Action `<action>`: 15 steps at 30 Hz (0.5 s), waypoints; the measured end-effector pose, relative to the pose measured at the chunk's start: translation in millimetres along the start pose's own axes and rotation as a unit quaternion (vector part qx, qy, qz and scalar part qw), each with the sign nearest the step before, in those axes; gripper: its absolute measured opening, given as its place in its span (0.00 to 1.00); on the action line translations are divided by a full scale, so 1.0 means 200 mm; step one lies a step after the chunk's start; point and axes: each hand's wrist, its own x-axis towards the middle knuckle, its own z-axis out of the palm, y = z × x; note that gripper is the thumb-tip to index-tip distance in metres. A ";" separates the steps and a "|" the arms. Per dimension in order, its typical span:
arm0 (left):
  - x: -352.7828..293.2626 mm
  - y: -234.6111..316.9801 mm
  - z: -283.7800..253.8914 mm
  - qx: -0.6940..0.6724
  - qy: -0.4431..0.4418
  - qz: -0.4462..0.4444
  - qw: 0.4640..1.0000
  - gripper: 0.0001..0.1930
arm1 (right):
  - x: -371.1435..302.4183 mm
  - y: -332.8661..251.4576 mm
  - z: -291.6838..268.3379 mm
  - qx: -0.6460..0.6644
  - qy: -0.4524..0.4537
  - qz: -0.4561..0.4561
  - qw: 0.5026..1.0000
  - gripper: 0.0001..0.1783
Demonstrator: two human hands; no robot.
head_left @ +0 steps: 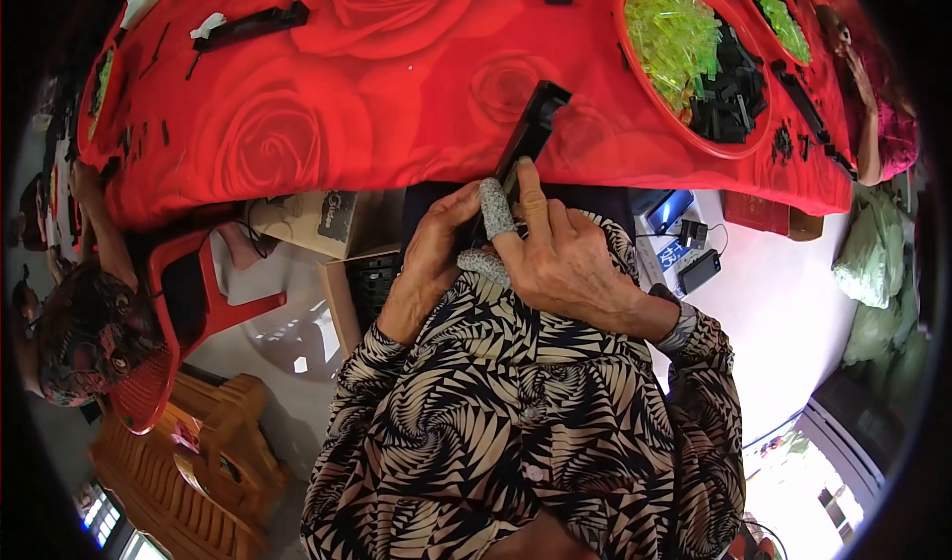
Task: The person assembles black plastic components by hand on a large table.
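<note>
A long black plastic piece with a hooked, notched far end (535, 124) slants up in front of my body at the table's near edge. My left hand (433, 253) is closed round its lower part from the left side. My right hand (565, 258) works on the same piece from the right. Grey speckled cloth covers sit on its thumb and forefinger. The middle finger lies along the piece's channel, and the forefinger presses at its side. The lower end of the piece is hidden between my hands, so anything small pinched there cannot be made out.
A red table cloth with a rose print (268, 134) covers the table. An oval red tray (622, 40) at the right holds yellow-green and black plastic pieces. Another black piece (253, 27) lies at the far left. Below stand a red chair (213, 302) and a cardboard box (307, 221). People sit at both sides.
</note>
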 end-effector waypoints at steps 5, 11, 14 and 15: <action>0.03 -0.04 -0.09 -0.020 -0.038 0.005 0.999 0.15 | 0.00 -0.02 0.01 0.042 -0.050 -0.020 0.998 0.09; 0.00 -0.01 -0.03 -0.001 -0.013 0.013 1.000 0.16 | 0.00 -0.03 -0.01 0.020 -0.046 -0.031 0.998 0.07; 0.01 -0.02 -0.03 0.013 -0.016 0.018 1.000 0.16 | -0.01 -0.03 -0.01 -0.007 -0.017 -0.040 0.999 0.09; 0.01 -0.02 -0.03 0.015 -0.018 0.025 0.999 0.16 | 0.00 -0.03 -0.02 -0.006 -0.017 -0.039 0.999 0.09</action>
